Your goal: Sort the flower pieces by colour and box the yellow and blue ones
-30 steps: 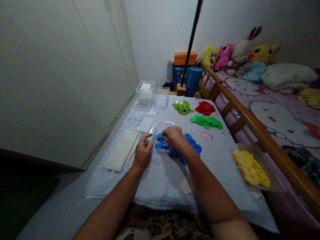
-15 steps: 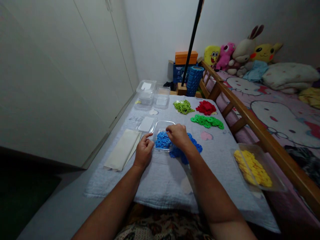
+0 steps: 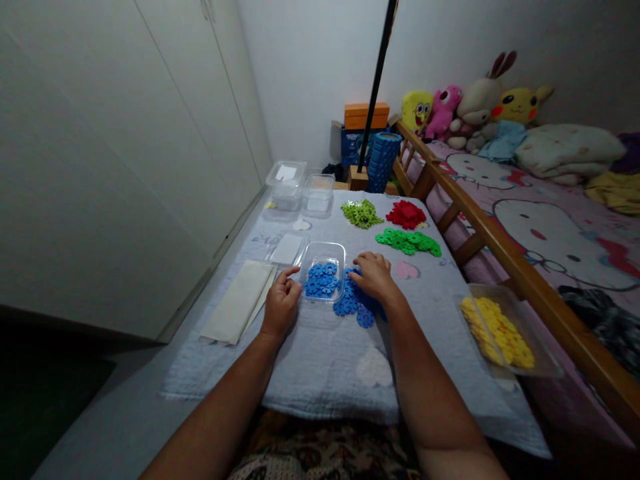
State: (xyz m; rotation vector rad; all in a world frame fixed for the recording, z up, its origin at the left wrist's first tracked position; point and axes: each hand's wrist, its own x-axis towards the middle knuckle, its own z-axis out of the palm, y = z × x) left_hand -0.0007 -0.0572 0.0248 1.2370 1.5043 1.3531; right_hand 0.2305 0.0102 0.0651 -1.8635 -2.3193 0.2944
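Note:
A clear plastic box (image 3: 324,299) holds blue snowflake-shaped pieces (image 3: 321,279) in front of me. At its left side my left hand (image 3: 283,299) is partly curled, with finger and thumb against the wall, gripping it there. My right hand (image 3: 374,275) hovers just right of the box over a loose pile of more blue snowflake pieces (image 3: 346,305). Its fingers are apart and nothing shows in them, though part of the pile is hidden underneath.
Light green (image 3: 362,214), red (image 3: 406,215) and green pieces (image 3: 409,241) lie in piles behind. A box of yellow pieces (image 3: 497,331) stands at right. Folded cloth (image 3: 239,301), a clear lid (image 3: 287,249) and stacked clear containers (image 3: 286,183) are at left. A wooden bed rail (image 3: 467,223) borders the right.
My right hand has left the inside of the box, moved right to the blue pile, and its fingers have spread. My left hand stays at the box. The view has shifted slightly.

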